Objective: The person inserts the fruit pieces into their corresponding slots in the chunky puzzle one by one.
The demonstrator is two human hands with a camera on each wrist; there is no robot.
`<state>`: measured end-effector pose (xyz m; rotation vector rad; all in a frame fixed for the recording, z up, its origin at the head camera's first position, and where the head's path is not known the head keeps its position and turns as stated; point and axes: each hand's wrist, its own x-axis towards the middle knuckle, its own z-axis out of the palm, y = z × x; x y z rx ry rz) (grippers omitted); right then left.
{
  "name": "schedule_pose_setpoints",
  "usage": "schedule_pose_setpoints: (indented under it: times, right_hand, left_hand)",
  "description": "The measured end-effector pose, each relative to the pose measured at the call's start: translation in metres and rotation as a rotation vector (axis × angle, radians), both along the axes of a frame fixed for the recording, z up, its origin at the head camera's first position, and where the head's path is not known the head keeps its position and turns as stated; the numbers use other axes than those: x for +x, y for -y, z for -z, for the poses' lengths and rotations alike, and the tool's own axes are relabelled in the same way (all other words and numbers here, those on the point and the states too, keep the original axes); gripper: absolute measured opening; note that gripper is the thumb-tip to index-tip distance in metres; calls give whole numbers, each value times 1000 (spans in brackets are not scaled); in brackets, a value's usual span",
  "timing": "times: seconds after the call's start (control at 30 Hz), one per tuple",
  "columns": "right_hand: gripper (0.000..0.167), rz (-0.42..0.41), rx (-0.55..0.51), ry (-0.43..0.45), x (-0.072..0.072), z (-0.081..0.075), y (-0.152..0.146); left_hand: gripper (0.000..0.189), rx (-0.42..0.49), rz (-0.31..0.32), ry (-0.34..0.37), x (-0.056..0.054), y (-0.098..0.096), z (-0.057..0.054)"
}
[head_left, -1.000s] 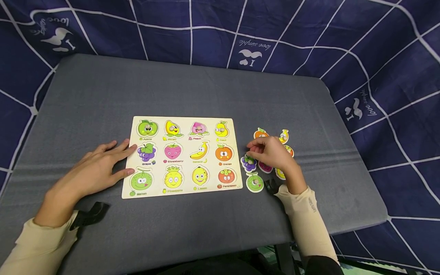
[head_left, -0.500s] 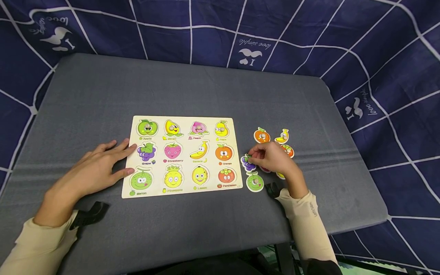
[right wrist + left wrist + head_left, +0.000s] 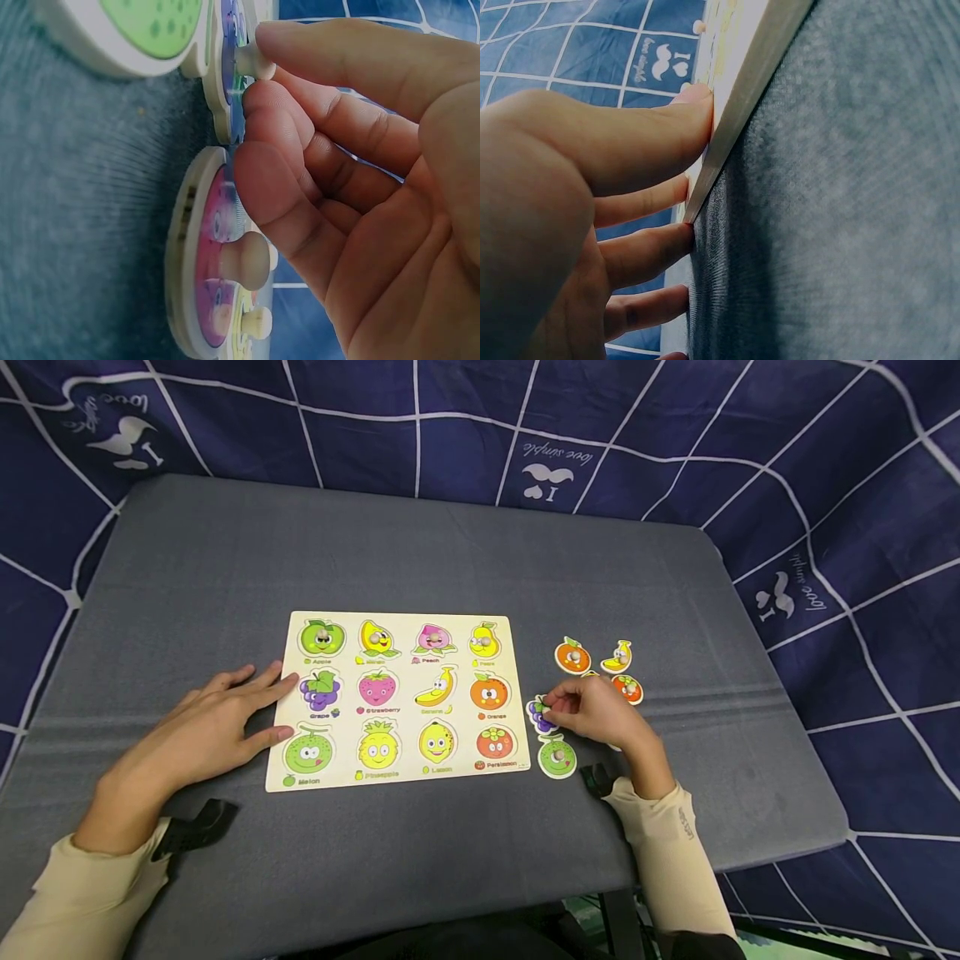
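Observation:
The wooden fruit puzzle board [image 3: 408, 714] lies flat on the table, with knobbed pieces seated along its far row. My left hand [image 3: 206, 727] rests at the board's left edge, fingers straight and spread; in the left wrist view the thumb [image 3: 652, 139] touches the board's edge. To the right of the board, my right hand [image 3: 600, 706] pinches the knob of the grape puzzle piece [image 3: 538, 718]. Seen from the right wrist, thumb and finger meet at that knob [image 3: 255, 64], and a pink piece [image 3: 214, 277] lies below the curled fingers.
Loose pieces lie about the right hand: melon [image 3: 557, 757], orange [image 3: 573, 657], banana [image 3: 617, 657] and persimmon [image 3: 627, 689]. Others are partly hidden under the hand. A grey cloth covers the table [image 3: 420, 560], and a dark blue checked curtain [image 3: 465, 452] surrounds its far sides.
My right hand has come slightly nearer to me, uncovering the orange and banana pieces, and its fingers have closed on the grape piece's knob. The left hand has stayed still.

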<state>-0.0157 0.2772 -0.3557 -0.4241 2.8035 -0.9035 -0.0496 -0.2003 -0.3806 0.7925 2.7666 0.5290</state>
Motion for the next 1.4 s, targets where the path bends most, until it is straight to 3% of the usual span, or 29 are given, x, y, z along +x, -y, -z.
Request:
schedule_pose_setpoints:
  times: [0.4,1.4]
  right_hand:
    - [8,-32,-14,-36,3,3,-2]
    - [6,6,-2,-31,5,-1,1]
  left_hand:
    - [73,3,5,-11,0,0,0]
    - [74,-7,2,-10,0,0,0]
